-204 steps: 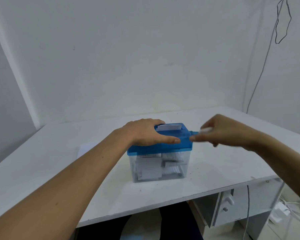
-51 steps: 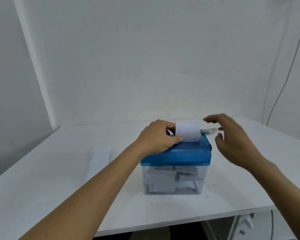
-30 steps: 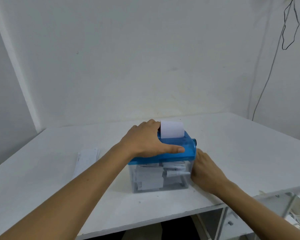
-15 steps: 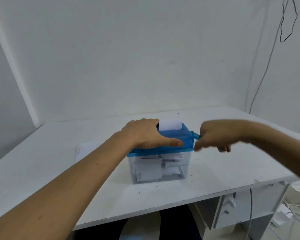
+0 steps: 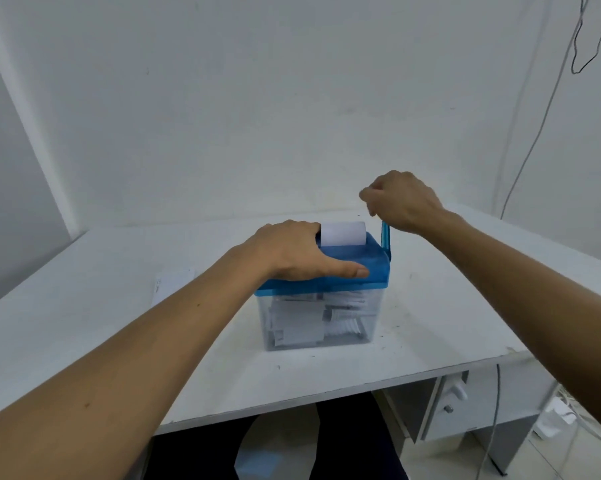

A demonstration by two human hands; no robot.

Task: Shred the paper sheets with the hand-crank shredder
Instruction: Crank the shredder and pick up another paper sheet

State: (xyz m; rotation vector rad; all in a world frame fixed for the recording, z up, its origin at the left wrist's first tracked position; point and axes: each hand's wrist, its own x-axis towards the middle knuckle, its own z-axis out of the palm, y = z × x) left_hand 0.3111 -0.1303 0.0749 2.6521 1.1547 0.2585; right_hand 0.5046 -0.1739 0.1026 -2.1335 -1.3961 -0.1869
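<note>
- Head view looks down on a white table set against a pale wall, with the shredder standing near the middle of it, a little toward the front edge.
- The shredder has a blue lid on a clear bin; white shreds lie piled inside the bin.
- A paper sheet stands upright in the slot on top of the lid, its upper part curling out above it.
- The left hand lies palm-down on the lid, just left of the sheet. Its thumb runs straight along the front edge, and its fingers stretch over the top, tips hidden.
- The blue crank rises upright from the right end of the lid.
- The right hand is closed in a fist round the top of the crank, fingers curled tight and knuckles up.
- Spare sheets lie flat on the table left of the shredder, partly behind the left forearm.
- A thin cable hangs down the wall at the right.
- A drawer unit sits under the table's right end.
</note>
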